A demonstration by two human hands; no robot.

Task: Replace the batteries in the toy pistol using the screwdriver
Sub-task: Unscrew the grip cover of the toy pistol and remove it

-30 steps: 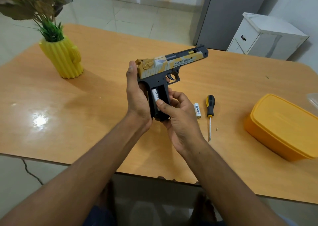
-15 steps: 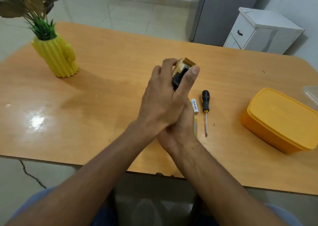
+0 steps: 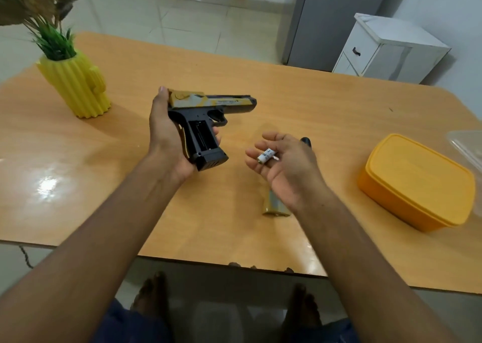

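Toy pistol [image 3: 208,107] work sits over a wide orange-brown counter [image 3: 300,92], the largest thing in view. On its right side rests a closed orange plastic box [image 3: 414,183]; at the far left stands a yellow cactus-shaped vase [image 3: 75,86] holding greenery. Off the counter, a white cabinet [image 3: 388,47] stands against the far wall.

The left hand [image 3: 167,139] is wrapped around the rear and grip of the pistol, holding it above the counter with the barrel pointing right and the grip angled down toward the person. The battery compartment in the grip lies uncovered and looks dark inside; whether a cell remains in it cannot be told.

The right hand [image 3: 287,162] hovers palm up and loosely open to the right of the pistol, with a small white battery [image 3: 266,155] lying across its fingers. Under that wrist, a tan cover piece [image 3: 273,207] lies on the counter. Just beyond the fingers, the black end of the screwdriver [image 3: 305,141] handle shows, the rest hidden by the hand.
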